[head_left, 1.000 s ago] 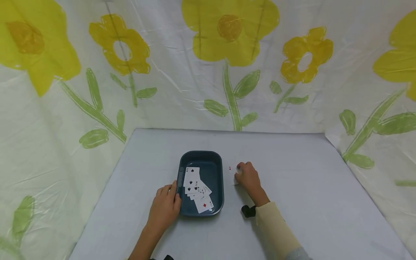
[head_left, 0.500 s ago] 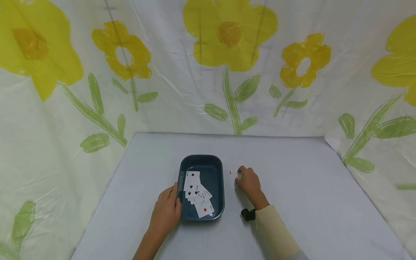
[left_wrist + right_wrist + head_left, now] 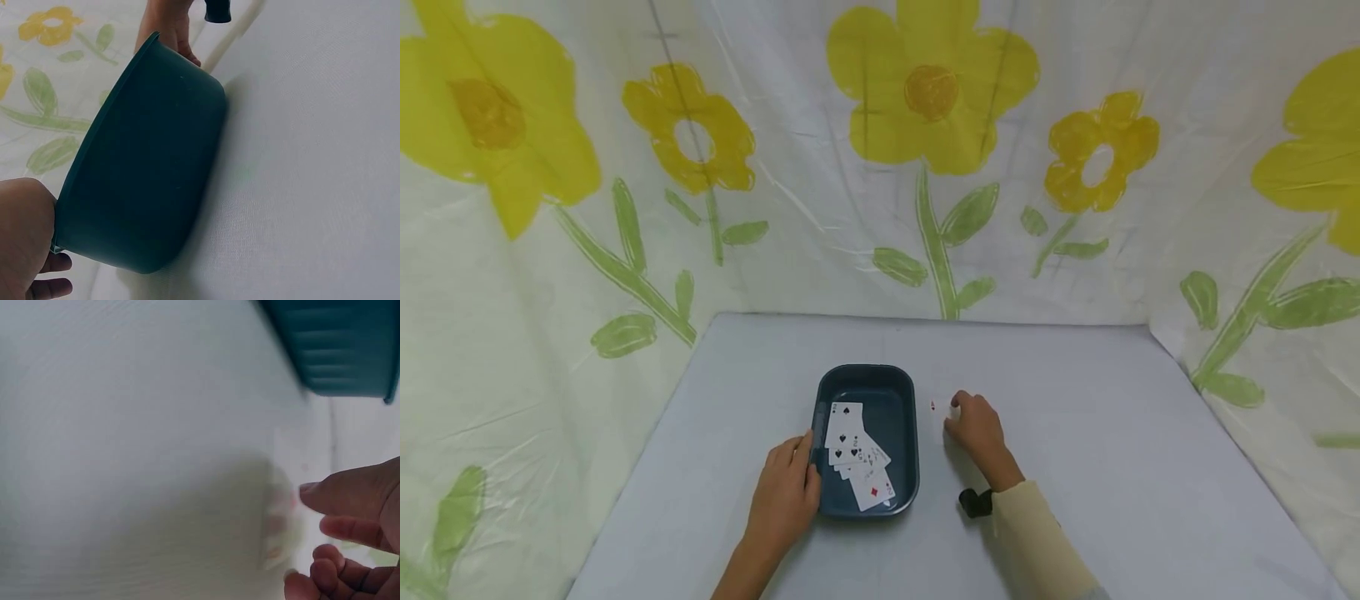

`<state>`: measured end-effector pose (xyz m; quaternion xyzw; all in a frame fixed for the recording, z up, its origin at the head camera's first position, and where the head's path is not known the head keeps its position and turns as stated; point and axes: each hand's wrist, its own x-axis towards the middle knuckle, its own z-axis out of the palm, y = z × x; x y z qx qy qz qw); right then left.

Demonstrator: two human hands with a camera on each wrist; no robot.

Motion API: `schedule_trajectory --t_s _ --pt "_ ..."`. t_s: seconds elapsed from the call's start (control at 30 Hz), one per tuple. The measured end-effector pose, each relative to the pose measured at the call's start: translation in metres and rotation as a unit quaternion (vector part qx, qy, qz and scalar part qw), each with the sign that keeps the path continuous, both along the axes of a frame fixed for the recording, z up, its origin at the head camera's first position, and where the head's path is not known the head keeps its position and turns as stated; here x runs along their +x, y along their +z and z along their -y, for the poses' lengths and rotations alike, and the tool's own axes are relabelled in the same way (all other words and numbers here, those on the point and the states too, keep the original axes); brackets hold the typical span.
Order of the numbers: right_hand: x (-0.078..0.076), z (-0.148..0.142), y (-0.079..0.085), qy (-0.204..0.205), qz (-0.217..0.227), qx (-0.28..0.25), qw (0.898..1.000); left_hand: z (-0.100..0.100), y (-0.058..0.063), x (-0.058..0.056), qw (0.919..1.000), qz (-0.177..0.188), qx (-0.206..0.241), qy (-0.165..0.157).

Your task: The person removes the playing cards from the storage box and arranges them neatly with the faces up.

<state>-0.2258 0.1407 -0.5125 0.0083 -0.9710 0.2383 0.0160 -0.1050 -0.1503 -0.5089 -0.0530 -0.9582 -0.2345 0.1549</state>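
Note:
In the head view, my left hand [image 3: 784,492] holds the left rim of a dark teal tray [image 3: 904,442]. The left wrist view shows the fingertips [image 3: 57,262] of that hand curled below the rim. Several face-up playing cards [image 3: 872,490] overlap inside the tray. Right of it, a white playing card [image 3: 933,406] with a small red mark lies on the table. My right hand [image 3: 977,429] reaches down over this card, thumb and fingers apart. In the right wrist view the card [image 3: 289,469] looks blurred, and whether the fingertips touch it I cannot tell.
A pale cloth covers the table [image 3: 1075,400]. Behind and beside it hangs a white curtain [image 3: 820,208] with painted yellow flowers. A black object [image 3: 976,502], at the right wrist, stands near the sleeve cuff.
The whole head view has shifted slightly downward. My left hand stays on the tray's rim, and my right hand stays by the lone card with little visible movement.

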Motion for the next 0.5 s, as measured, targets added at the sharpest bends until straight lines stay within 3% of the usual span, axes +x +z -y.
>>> schedule_trajectory --t_s 0.17,0.27,0.37,0.5 --pt "0.003 0.017 0.022 0.023 -0.026 -0.090 0.995 0.001 -0.002 0.001 1.0000 0.000 -0.005 0.002" --pt "0.005 0.035 0.037 0.045 -0.011 -0.200 0.979 0.002 -0.002 0.001 1.0000 0.002 0.000 0.001" --pt "0.006 0.056 0.048 0.080 0.059 -0.334 0.937 0.001 -0.002 0.001 1.0000 -0.004 0.006 -0.003" --pt "0.003 0.081 0.049 0.105 0.196 -0.452 0.864 -0.001 -0.001 0.000 0.9999 -0.013 0.008 -0.005"
